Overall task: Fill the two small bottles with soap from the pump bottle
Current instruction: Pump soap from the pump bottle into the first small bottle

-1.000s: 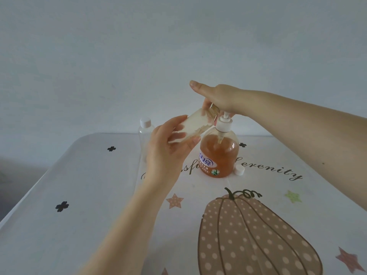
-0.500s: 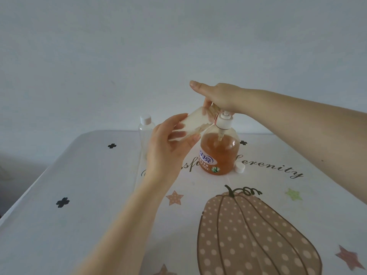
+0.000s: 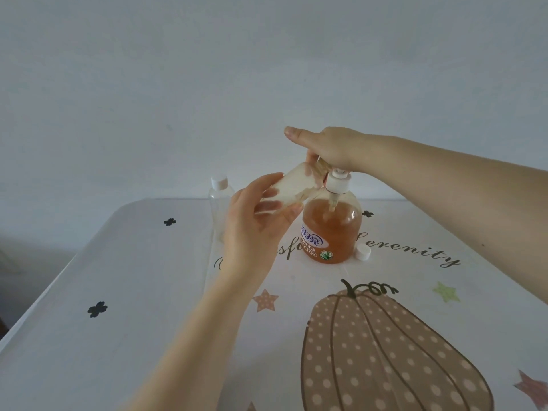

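Left hand (image 3: 252,221) has its fingers (image 3: 268,205) curled round a small clear bottle (image 3: 292,185), thumb on top, holding it tilted up off the worktop (image 3: 127,292) with the open mouth angled up toward the pump nozzle. Can't really tell if the mouth is actually touching the nozzle, the right hand (image 3: 332,146) covers that bit.

That right hand lies flat on top of the pump head, fingers straight and pointing left, palm pressing down, not wrapped around anything. Only the white collar and stem of the pump show below it.

The pump bottle (image 3: 332,229) stands upright on the worktop, a good way full of orange soap, label facing the camera. Just right of its base there's a small white cap (image 3: 363,253) lying loose on the worktop.

The second small bottle (image 3: 220,203) stands upright behind the left hand, over on the left, white cap on, looks clear inside. It's apart from the pump bottle.

The worktop cover has a big dotted pumpkin (image 3: 385,351), some stars and script lettering printed on it.
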